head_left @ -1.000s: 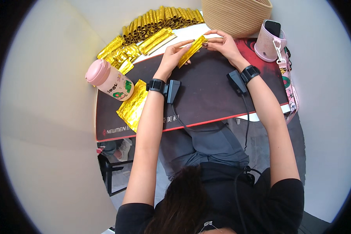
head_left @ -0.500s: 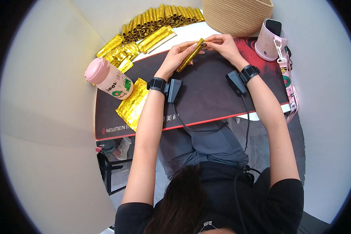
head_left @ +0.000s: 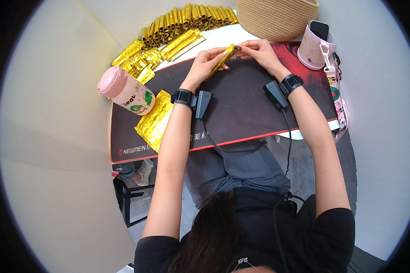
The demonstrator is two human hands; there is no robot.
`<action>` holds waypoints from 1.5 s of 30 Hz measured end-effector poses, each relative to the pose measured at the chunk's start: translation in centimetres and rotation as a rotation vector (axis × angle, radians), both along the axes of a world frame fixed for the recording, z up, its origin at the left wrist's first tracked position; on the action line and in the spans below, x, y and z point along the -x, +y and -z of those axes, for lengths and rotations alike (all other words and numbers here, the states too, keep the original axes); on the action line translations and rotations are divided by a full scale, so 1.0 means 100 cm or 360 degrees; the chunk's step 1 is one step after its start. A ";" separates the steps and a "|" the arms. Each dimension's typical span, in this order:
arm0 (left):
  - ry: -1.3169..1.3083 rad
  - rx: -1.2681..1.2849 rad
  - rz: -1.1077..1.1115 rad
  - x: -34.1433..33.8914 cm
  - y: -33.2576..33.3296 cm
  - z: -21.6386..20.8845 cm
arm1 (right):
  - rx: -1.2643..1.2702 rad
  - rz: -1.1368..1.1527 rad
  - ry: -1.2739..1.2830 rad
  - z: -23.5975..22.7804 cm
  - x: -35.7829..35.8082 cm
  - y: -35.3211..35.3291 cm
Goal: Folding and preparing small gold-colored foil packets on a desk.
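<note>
Over the far part of the desk, my left hand (head_left: 209, 63) is closed round a narrow gold foil roll (head_left: 226, 56). The roll slants, its dark open end up and to the right, its lower end partly hidden by my fingers. At that upper end, the fingertips of my right hand (head_left: 258, 51) pinch the roll's edge. A loose gold foil sheet (head_left: 155, 123) lies creased beside my left forearm. Behind my hands, many similar gold rolls (head_left: 187, 20) are stacked in a pile, with flat foil sheets (head_left: 182, 44) in front of them.
On the left stands a pink-lidded bottle (head_left: 127, 93), tilted in view. A woven basket (head_left: 278, 18) sits at the back. To the right is a pink cup holder (head_left: 312, 54) with a phone (head_left: 320, 30) in it. A black mat (head_left: 241, 104) with red edging covers the desk; cables hang from my wristbands.
The gold roll has turned slightly in my hands, and less of its lower end shows below my left fingers. My right fingertips have shifted a little along its upper end.
</note>
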State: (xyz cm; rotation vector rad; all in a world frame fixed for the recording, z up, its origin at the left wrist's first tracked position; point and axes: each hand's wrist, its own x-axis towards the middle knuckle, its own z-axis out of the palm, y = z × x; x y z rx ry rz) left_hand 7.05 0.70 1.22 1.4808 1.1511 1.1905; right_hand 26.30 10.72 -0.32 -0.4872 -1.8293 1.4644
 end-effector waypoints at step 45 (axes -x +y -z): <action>0.0466 -0.0207 -0.0310 0.001 0.007 0.009 | -0.0214 0.0121 -0.0150 0.000 0.005 -0.004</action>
